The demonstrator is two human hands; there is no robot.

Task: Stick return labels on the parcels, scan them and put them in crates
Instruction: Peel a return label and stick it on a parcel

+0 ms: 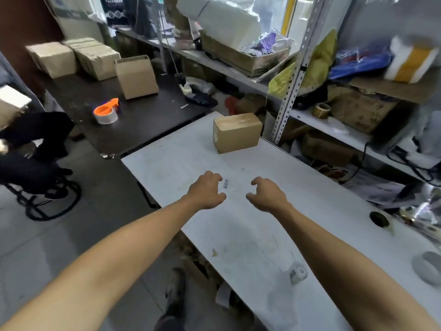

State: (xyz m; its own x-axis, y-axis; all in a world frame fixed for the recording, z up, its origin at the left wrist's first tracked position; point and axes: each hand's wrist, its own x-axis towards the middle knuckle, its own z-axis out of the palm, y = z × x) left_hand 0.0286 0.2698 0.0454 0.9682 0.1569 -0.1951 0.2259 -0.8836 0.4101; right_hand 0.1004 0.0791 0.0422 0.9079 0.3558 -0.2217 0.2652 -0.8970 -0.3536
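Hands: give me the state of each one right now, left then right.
Left hand: open, fingers curled, holding nothing, over the white table.
Right hand: open, fingers curled, holding nothing.

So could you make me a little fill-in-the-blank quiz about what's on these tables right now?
1. The sealed cardboard parcel sits on the ____ table.
2. The tape dispenser on the dark table has an ____ handle.
3. Both the left hand and the right hand are holding ____.
4. The box on the dark table is ____ at the top.

Missing words: white; orange; nothing; open
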